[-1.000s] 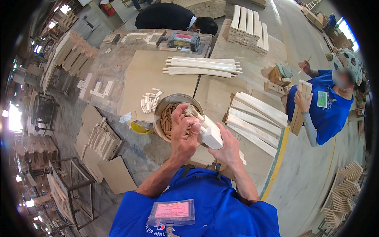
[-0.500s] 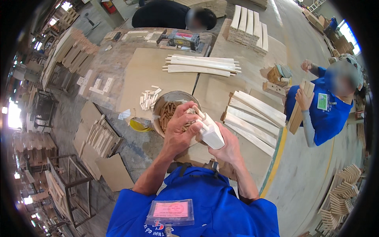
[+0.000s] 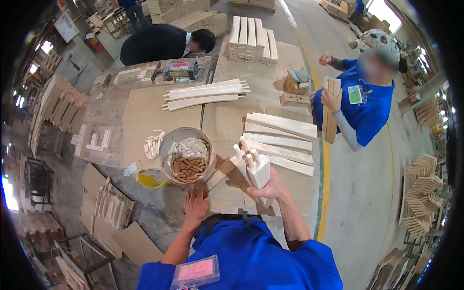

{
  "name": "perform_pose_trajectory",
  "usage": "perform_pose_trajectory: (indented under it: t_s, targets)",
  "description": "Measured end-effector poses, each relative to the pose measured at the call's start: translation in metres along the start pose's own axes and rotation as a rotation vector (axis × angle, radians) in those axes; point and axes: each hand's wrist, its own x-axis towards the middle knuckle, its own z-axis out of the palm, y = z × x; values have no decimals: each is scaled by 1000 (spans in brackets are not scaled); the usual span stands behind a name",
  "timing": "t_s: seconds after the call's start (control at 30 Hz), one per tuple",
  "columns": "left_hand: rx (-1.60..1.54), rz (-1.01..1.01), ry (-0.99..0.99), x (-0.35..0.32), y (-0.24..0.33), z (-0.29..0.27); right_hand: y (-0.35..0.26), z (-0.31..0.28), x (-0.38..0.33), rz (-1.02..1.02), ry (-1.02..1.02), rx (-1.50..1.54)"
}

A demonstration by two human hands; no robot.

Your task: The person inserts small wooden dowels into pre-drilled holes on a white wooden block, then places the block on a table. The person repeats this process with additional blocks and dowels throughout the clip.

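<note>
Right hand: your right hand (image 3: pixel 272 189) is sitting just below the frame centre, grasping a pale wooden block (image 3: pixel 258 175) from underneath; fingers are wrapping its lower end.
Block: it is tilting up toward the centre, with short dowel pegs (image 3: pixel 244 155) sticking out of its upper face.
Left hand: your left hand (image 3: pixel 195 205) is resting palm-down on the table (image 3: pixel 145 116), fingers spread and released, holding nothing, just below the bucket.
Bucket: a round bucket (image 3: pixel 188 155) is standing left of centre, filled with loose dowels, pale ones at the top, brown ones lower.
Loose pegs: a small pile of pale pegs (image 3: pixel 153 143) is lying on the board just left of the bucket.
Yellow bowl: a yellow bowl (image 3: pixel 151 181) is sitting at the bucket's lower left, touching or nearly touching it; you cannot tell which.
Slats: flat pale slats (image 3: pixel 280 137) are lying stacked right of centre, just beyond the block.
Co-worker: at the upper right, a person in a blue shirt (image 3: pixel 362 104) is holding upright wooden strips (image 3: pixel 330 108).
</note>
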Motion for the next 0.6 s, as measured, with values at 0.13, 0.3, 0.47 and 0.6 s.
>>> perform_pose_trajectory:
  t_s: [0.13, 0.3, 0.47, 0.6]
  targets:
    - [55, -2, -3, 5, -20, 26, 4, -7, 4, -24, -71, 42]
    - [-316, -226, -313, -4, -6, 2, 7, -20, 5, -10, -116, 46]
    - [-920, -477, -293, -5, 37, -142, 14, -38, -5, -57, -80, 164]
    - [-617, -26, 72, 19, 84, -231, 20, -46, -6, -8, -191, 27]
